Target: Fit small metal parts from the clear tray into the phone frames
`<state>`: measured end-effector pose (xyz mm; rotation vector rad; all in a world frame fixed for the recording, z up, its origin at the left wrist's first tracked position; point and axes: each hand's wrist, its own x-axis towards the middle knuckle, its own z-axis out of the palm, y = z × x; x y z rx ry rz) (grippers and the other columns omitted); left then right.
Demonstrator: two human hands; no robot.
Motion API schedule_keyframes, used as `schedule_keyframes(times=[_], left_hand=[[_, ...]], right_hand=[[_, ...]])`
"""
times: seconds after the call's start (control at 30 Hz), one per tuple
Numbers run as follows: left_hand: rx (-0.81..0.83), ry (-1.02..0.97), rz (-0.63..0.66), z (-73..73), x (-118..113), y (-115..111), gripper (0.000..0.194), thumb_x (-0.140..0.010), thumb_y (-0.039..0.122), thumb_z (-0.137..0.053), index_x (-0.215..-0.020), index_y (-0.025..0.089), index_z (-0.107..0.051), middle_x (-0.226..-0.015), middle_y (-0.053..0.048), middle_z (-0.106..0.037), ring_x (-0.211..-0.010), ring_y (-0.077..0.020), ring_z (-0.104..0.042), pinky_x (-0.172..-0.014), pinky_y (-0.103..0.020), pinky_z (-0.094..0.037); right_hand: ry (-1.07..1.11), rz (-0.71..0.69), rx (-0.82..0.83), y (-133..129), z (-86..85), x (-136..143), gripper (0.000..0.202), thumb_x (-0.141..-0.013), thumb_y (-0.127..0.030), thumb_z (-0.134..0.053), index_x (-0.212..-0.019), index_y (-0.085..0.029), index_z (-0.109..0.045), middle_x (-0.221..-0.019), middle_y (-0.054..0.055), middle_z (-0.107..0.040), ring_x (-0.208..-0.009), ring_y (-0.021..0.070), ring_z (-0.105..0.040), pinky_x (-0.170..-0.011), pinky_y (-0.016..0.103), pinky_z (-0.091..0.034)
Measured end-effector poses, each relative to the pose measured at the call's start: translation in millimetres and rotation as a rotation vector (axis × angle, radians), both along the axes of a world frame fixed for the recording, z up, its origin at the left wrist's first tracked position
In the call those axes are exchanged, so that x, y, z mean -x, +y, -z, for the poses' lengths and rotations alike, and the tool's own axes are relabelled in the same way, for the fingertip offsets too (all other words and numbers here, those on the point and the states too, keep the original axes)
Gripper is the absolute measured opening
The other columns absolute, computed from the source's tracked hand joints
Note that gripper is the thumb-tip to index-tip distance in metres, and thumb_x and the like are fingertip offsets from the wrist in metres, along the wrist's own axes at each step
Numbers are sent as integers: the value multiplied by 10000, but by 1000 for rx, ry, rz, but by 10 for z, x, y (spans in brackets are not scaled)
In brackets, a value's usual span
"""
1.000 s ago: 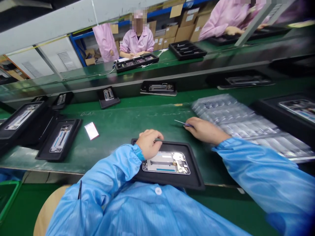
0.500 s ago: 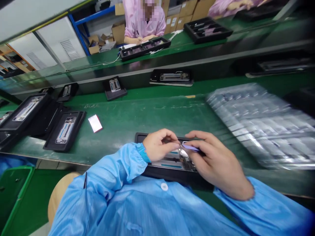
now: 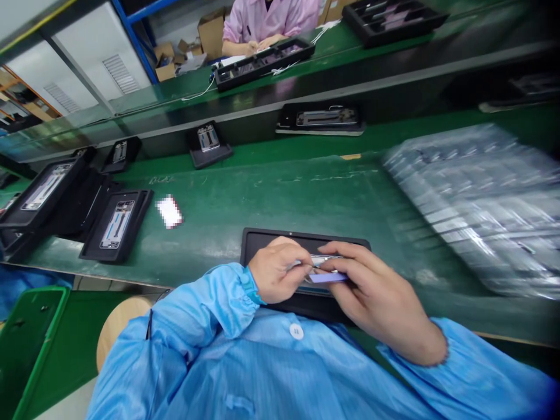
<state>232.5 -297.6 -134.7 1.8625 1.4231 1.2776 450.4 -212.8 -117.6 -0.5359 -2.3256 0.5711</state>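
Note:
In front of me lies a shallow black tray [image 3: 258,238] with a phone mid-frame [image 3: 320,258] in it, mostly covered by my hands. My right hand [image 3: 380,297] grips a small flat purple strip [image 3: 327,278] between thumb and fingers, above the phone mid-frame. Thumb and forefinger of my left hand [image 3: 277,269] are pinched together at the strip's left end. Whatever sits between those left fingertips is too small to make out.
Clear plastic blister trays [image 3: 476,210] lie stacked at right. Black trays with phone frames [image 3: 117,224] stand at left, near a small white card [image 3: 169,211]. More trays [image 3: 321,119] line the back strip. Across the bench sits a person in pink [image 3: 271,26].
My view has tilted down, so the background sits higher. Both hands and the purple strip have shifted toward the tray's near side, and the strip lies a little further left.

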Motion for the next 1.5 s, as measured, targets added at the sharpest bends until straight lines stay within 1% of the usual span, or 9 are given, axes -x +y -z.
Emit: schedule_keyframes(times=[0.17,0.27,0.37,0.53,0.67,0.83,1.03,1.27,1.5], left_hand=[[-139,107,163,116,43,21,168,-1097,286,-545,-1022,254,-692,-1001,-74,-824,-1014,-217,-778,-1071,-461,-617],[-137,160,231,153,39,37,163,-1084,242,-534,-1055,264,-692,-1041,-66,-828,-1045,-203,-792,-1123,-478,-590],[-104,188,226,170,15,39,166,-1062,220,-539,-1114,275,-687,-1076,-67,-826,-1043,-209,-781,-1110,-491,-592],[-131,253,-5,52,96,-39,195,-1094,299,-544,-1213,229,-682,-1112,-118,-802,-1206,-290,-719,-1135,-536,-546],[137,467,-149,-101,290,-149,317,-1037,426,-718,-1288,232,-715,-1242,-152,-791,-1395,-397,-607,-1166,-632,-416],[343,559,-98,-93,367,-178,438,-990,502,-818,-1340,253,-731,-1296,-149,-805,-1415,-410,-565,-1144,-632,-322],[305,509,-96,-11,304,-181,393,-1010,491,-801,-1330,268,-751,-1301,-123,-827,-1378,-391,-591,-1154,-623,-282],[265,504,-111,-33,270,-202,318,-1016,426,-794,-1278,250,-769,-1274,-109,-838,-1330,-368,-624,-1113,-592,-289],[253,525,-106,-44,263,-203,287,-1021,426,-791,-1255,262,-768,-1266,-92,-841,-1308,-351,-633,-1085,-563,-301]], right_hand=[[-130,-104,479,153,-100,-46,472,-988,-475,-785,-1429,-323,-720,-1229,88,-848,-931,297,-840,-742,407,-707],[-263,-181,577,213,-201,-20,299,-1048,-540,-690,-1186,-319,-837,-957,36,-859,-790,270,-814,-677,377,-677],[-231,-136,426,191,-226,-8,268,-1082,-459,-614,-1032,-327,-842,-894,33,-840,-757,253,-788,-675,382,-660],[-210,-107,-10,212,1,-167,309,-1048,-236,-547,-1171,-316,-819,-1177,78,-836,-946,250,-809,-790,400,-682],[-294,-68,-242,359,251,-268,317,-1025,-213,-576,-1193,-290,-833,-1281,110,-815,-959,262,-804,-732,397,-660],[-351,-191,-310,527,380,-138,299,-1019,-183,-610,-1203,-269,-829,-1263,97,-827,-1034,258,-802,-877,394,-667],[-401,-220,-330,580,346,-90,293,-1039,-191,-584,-1208,-258,-814,-1235,94,-824,-960,245,-788,-826,387,-650],[-352,-228,-406,535,308,-41,228,-1078,-205,-579,-1170,-221,-788,-1221,112,-814,-939,237,-777,-795,372,-610],[-380,-220,-353,494,311,-20,222,-1073,-213,-593,-1159,-238,-796,-1223,96,-810,-936,228,-766,-803,359,-594]])
